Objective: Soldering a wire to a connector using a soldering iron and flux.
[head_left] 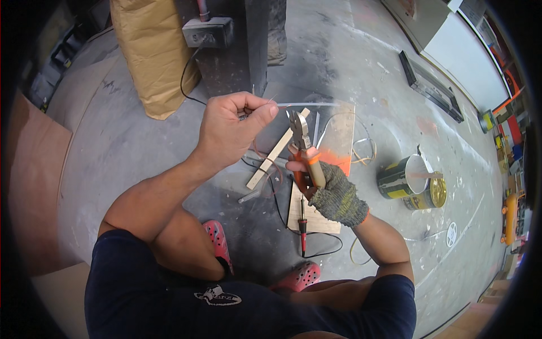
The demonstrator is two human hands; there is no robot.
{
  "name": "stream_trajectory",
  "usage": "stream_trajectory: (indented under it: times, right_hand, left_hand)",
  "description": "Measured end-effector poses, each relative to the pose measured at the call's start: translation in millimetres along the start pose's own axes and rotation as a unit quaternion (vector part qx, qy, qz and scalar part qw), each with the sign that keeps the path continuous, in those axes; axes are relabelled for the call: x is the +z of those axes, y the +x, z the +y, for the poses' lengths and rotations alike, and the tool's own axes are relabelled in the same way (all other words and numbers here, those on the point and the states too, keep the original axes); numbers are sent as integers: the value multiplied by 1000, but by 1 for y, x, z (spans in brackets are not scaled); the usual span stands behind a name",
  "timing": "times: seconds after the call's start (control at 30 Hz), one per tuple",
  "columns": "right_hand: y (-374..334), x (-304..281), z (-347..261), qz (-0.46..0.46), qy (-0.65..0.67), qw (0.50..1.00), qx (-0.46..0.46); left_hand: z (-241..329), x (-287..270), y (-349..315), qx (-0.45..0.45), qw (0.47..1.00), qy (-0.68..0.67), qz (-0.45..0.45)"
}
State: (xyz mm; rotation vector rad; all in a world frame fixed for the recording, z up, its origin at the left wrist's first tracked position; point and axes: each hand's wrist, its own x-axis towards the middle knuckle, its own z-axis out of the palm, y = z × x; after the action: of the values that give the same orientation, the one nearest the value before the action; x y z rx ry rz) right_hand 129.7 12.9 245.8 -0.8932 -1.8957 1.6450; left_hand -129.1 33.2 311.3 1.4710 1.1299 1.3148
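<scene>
My left hand (228,127) is raised in the middle of the view, bare, with thumb and forefinger pinched on a thin wire (272,99). A narrow pale strip (310,104) runs off to the right from those fingertips; whether it joins the wire I cannot tell. In a grey knitted half-finger glove, my right hand (336,195) grips combination pliers (302,133) with orange and tan handles. The metal jaws point up, just right of the left fingertips and close to the strip. Below them, a red-handled soldering iron (303,229) rests across a small wooden board (327,224).
A wooden batten (276,151) and an orange-stained board (339,135) lie on the concrete floor among loose cables. Two paint cans (395,179) stand at right, near a black metal frame (431,85). Behind are a brown paper sack (152,56) and a post with a socket box (208,33).
</scene>
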Motion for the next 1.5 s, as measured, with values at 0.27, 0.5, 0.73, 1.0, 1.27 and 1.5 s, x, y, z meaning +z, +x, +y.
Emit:
stream_trajectory:
  times: [0.27, 0.5, 0.73, 1.0, 1.27, 1.5]
  right_hand:
    - [4, 6, 2, 47, 15, 999, -3]
    - [5, 5, -9, 38, 4, 999, 13]
    - [6, 4, 1, 54, 24, 998, -32]
    - [7, 3, 9, 38, 62, 997, -22]
    - [9, 9, 2, 83, 55, 994, -35]
    - [7, -2, 16, 21, 35, 998, -45]
  left_hand:
    - [6, 6, -5, -1, 1000, 22, -3]
    - [3, 7, -5, 6, 1000, 0, -5]
    - [4, 9, -5, 33, 999, -1, -8]
    - [4, 9, -4, 17, 1000, -12, -11]
    - [4, 8, -4, 10, 1000, -11, -12]
    - [5, 9, -4, 29, 999, -6, -16]
